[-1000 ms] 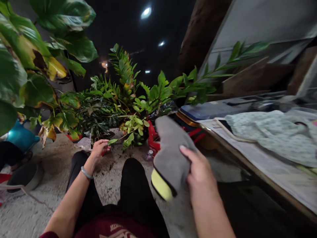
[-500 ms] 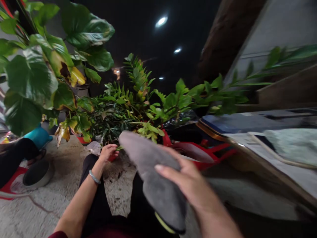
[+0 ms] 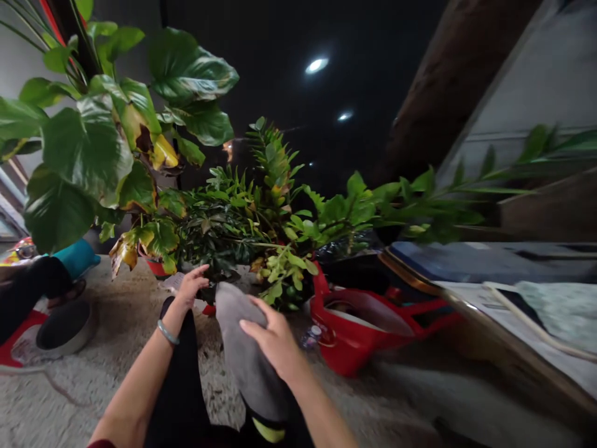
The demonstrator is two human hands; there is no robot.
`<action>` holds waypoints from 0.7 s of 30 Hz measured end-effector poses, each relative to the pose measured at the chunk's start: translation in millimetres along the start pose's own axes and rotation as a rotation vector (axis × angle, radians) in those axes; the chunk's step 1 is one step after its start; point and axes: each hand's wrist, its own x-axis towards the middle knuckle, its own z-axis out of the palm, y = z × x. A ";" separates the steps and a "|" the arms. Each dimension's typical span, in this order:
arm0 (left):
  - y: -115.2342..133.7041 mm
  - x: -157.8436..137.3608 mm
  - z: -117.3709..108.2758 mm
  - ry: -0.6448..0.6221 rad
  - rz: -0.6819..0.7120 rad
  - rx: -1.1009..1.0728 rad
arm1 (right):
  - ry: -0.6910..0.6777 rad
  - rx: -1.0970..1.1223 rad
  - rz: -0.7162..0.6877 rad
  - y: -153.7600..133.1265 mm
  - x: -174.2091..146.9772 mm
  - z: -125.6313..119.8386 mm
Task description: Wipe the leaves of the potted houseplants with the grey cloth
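My right hand (image 3: 276, 339) grips a long, soft grey plush cloth piece (image 3: 254, 354), rounded at its far end, with a black band and a yellow-green end near my lap. Thumb and fingers lie around its upper right side. My left hand (image 3: 190, 287), with a pale bangle on the wrist, reaches out to the left of the cloth piece. Its fingers are stretched and apart, near the dark-leaved potted plant (image 3: 217, 233), and I see nothing held in them. The plush piece's far end is below the plants' lower leaves.
A large-leaved plant (image 3: 86, 146) rises at the left, some leaves yellowed. A red bag (image 3: 349, 339) stands open at the right, near a cluttered table (image 3: 494, 317). At the left are a grey pot (image 3: 69, 336) and another person's dark-clothed leg (image 3: 28, 286).
My right hand has moved left and down with the grey plush piece, which now points more upright. My left hand's fingers, earlier closed at a green leaf, are now apart. The view has shifted.
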 end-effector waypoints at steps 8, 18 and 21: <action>-22.7 -4.8 -8.8 0.016 0.027 -0.181 | 0.430 -0.051 -0.342 -76.0 91.9 9.5; -16.6 5.1 -10.9 -0.110 0.003 -0.391 | 0.199 -0.088 -0.112 -23.9 19.4 -2.9; -21.2 3.2 -9.5 -0.153 -0.013 -0.408 | 0.429 -0.143 -0.281 -62.8 60.2 -10.1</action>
